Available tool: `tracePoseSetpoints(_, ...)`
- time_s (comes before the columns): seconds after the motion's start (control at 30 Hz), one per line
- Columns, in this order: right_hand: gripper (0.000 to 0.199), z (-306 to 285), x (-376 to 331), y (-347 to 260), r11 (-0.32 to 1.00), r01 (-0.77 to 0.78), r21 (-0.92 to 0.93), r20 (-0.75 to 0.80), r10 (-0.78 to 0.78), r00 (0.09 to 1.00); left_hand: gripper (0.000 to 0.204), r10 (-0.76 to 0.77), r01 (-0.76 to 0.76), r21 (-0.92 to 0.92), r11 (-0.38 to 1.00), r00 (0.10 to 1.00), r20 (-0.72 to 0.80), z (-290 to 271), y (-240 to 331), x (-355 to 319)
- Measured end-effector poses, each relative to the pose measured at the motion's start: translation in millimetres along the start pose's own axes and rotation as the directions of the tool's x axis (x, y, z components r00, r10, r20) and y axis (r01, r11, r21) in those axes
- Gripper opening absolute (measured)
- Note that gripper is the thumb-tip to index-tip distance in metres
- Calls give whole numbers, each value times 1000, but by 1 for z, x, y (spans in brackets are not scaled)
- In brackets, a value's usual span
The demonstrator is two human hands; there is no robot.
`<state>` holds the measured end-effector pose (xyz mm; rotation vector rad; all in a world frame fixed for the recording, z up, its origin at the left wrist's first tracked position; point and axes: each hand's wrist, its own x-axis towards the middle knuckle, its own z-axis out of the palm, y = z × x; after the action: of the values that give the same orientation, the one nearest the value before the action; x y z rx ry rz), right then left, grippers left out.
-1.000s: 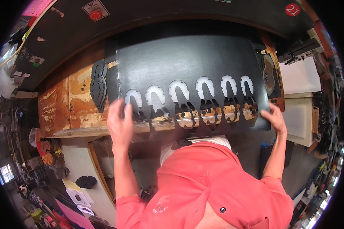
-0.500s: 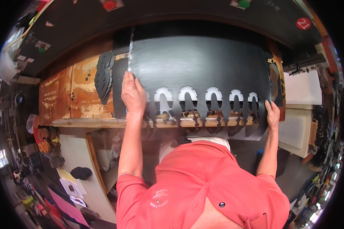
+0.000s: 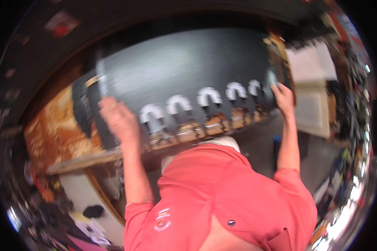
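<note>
Hands grip opposite edges of the large black sheet (image 3: 188,67) with horseshoe-shaped cutouts, left hand (image 3: 118,119) at eight o'clock, right hand (image 3: 282,98) at three, fingers closed on it above the worn wooden bench (image 3: 67,146), seemingly mid-repositioning; next calls for level, steady lowering.

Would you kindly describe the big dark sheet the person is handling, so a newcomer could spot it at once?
Start at the worn, rust-coloured workbench across the middle of the view. On it lies a large black sheet, with the left hand at its near left edge and the right hand at its near right corner. A row of horseshoe-shaped cut-outs along its near edge sets it apart from everything nearby.
</note>
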<state>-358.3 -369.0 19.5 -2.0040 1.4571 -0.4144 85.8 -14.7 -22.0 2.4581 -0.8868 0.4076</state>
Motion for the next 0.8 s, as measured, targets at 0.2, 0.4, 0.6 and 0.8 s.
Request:
tracePoseSetpoints(0.2,30,-8,7,15,814,352,-463,-299,-517,802,41,63,-63,77,995,998,2,0,-8,6)
tracePoseSetpoints(0.4,72,-31,20,27,955,261,-144,-19,-266,964,39,86,-87,39,995,996,21,-2,-10,7)
tracePoseSetpoints(0.6,77,-21,55,12,997,75,-15,-60,-76,995,37,95,-95,36,995,995,15,-3,-11,7)
tracePoseSetpoints(0.8,88,7,81,-11,960,-2,-280,-313,-89,946,37,46,-47,30,998,999,13,-4,-3,8)
